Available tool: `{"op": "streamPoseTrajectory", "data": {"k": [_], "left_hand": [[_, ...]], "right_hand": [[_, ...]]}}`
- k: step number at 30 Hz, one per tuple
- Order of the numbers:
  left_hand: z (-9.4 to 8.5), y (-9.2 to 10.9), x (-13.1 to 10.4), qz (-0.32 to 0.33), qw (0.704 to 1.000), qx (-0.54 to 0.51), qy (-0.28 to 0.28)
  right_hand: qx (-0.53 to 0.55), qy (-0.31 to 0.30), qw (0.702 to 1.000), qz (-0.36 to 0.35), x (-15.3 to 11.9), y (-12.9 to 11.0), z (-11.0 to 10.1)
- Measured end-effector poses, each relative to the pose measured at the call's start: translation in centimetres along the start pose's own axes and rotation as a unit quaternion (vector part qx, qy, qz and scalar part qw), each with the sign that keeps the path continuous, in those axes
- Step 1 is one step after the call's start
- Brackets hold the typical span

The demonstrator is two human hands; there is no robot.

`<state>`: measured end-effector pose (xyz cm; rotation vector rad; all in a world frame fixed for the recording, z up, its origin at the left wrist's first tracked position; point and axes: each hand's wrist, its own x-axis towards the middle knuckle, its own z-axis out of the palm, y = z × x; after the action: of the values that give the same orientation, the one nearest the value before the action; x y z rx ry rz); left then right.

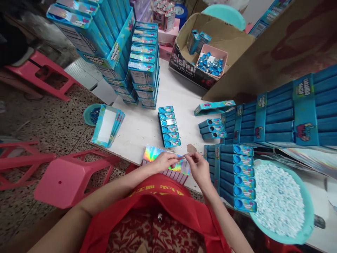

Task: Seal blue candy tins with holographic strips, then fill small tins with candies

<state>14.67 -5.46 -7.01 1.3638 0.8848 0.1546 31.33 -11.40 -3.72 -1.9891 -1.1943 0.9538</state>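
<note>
Both hands meet just above a shiny holographic sheet [152,153] at the table's front edge. My left hand [166,162] is closed in a pinch on a small thin piece [181,157]. From the other side, my right hand [196,164] pinches the same piece with its fingertips; the piece is too small to name. Past the hands, a row of blue boxes with round openings [169,122] sits on the white table [142,123]. More blue boxes with round openings [243,170] stand right of my right hand.
Stacked blue boxes [143,70] rise at the back left. Flat blue cartons [106,124] lie at the left edge. A cardboard box [184,42] holds a pink tray of caps [210,65]. A turquoise basin [308,211] of small pale pieces is at the right, pink stools [61,182] at the left.
</note>
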Motion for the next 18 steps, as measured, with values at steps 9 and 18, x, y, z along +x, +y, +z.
{"op": "streamPoseTrajectory", "data": {"k": [9, 18], "left_hand": [[-5.2, -0.5, 0.0, -0.037, 0.995, -0.012, 0.093], [-3.8, -3.3, 2.3, -0.054, 0.988, -0.035, 0.140]], "right_hand": [[0.037, 0.099, 0.994, -0.021, 3.9, 0.0, 6.6], [0.134, 0.140, 0.980, 0.045, 5.5, 0.9, 7.5]]}}
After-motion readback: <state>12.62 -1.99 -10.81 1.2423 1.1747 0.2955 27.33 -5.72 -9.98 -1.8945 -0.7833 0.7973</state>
